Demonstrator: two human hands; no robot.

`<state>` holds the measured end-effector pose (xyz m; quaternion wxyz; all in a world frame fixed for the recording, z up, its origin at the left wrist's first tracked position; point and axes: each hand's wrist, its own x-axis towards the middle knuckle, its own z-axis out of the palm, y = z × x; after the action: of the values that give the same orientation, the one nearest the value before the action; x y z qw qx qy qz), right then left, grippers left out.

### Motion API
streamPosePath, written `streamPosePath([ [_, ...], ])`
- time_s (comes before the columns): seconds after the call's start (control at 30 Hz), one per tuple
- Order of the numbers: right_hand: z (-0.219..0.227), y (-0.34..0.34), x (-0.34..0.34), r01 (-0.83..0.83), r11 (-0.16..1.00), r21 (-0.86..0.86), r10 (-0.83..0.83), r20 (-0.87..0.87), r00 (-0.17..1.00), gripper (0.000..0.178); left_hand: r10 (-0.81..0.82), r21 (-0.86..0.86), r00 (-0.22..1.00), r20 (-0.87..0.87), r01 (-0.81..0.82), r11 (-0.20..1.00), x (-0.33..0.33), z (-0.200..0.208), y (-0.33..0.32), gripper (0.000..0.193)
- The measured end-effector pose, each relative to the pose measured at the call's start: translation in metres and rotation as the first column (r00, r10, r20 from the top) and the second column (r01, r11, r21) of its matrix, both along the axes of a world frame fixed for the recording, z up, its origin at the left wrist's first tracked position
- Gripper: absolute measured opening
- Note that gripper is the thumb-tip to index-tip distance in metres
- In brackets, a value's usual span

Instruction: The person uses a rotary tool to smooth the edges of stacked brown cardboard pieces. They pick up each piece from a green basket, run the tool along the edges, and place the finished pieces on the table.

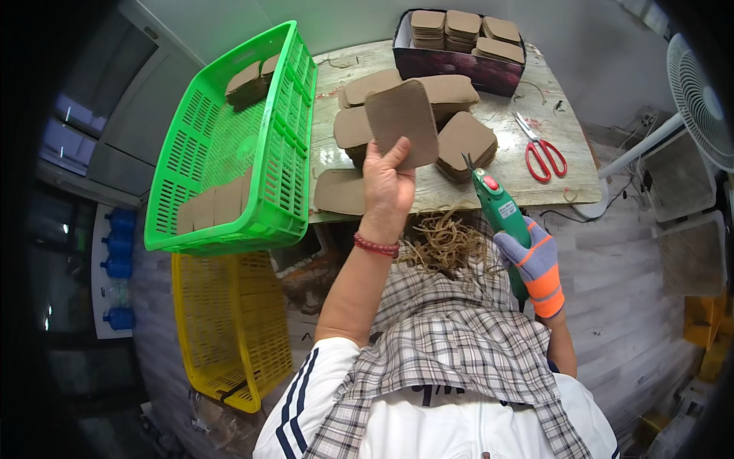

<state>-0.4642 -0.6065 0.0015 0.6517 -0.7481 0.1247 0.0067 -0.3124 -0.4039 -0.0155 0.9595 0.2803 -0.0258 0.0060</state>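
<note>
Work looks partway along, judging by the tangle of fibre scraps (pixel 447 241) on the person's lap. Right of the green crate (pixel 289 161), the left hand (pixel 388 183) has its grip closed on one brown pad (pixel 403 126), held up above the stacks (pixel 468 139). The gloved right hand (pixel 535 264), farther right of the crate, has its grip wrapped round a green trimmer (pixel 501 206); the tool's tip is apart from that pad, so I'd guess its edge is yet to be gone over, or between passes.

Five stacks lie right of the crate, seemingly a fair amount to handle. More pads stand inside the crate at both ends, and others fill a dark box (pixel 459 70) beyond it to the right. Which of these are finished, I can't tell.

Pale and worn, the desk (pixel 579 167) spreads right of the crate, with stray fibres and red-handled scissors (pixel 544 159) at its far side from the crate. Below the crate is a yellow crate (pixel 264 306) on the grey plank floor (pixel 612 294); left of it, blue bottles (pixel 116 266) line up. Well off to its right stands a white fan (pixel 699 103).
</note>
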Motion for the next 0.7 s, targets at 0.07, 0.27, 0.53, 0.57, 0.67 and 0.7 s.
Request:
streamPosePath([
  [0.07,0.002,0.000,-0.001,0.012,1.000,0.020,-0.012,-0.001,1.000,0.036,-0.064,-0.118,0.997,-0.048,0.057,0.991,-0.004,-0.009,-0.017,0.037],
  [0.27,0.008,-0.003,-0.005,0.067,0.998,0.018,-0.067,0.020,0.998,0.031,-0.230,-0.348,0.956,-0.181,0.157,0.924,-0.011,-0.003,-0.039,0.039],
  [0.53,0.007,-0.002,-0.009,0.051,0.999,0.007,-0.051,0.009,0.999,0.033,-0.275,-0.408,0.926,-0.257,0.154,0.900,-0.013,-0.009,-0.044,0.040],
  [0.57,0.006,-0.002,-0.009,0.048,0.999,-0.005,-0.048,0.007,0.999,0.033,-0.285,-0.417,0.927,-0.245,0.164,0.894,-0.014,-0.010,-0.045,0.040],
  [0.67,0.008,-0.001,-0.009,0.040,0.999,-0.015,-0.041,-0.006,0.999,0.034,-0.285,-0.404,0.930,-0.234,0.174,0.898,-0.016,-0.014,-0.047,0.039],
  [0.7,0.008,-0.001,-0.010,0.041,0.999,-0.006,-0.041,0.000,0.999,0.034,-0.268,-0.371,0.931,-0.246,0.165,0.914,-0.017,-0.016,-0.048,0.038],
])
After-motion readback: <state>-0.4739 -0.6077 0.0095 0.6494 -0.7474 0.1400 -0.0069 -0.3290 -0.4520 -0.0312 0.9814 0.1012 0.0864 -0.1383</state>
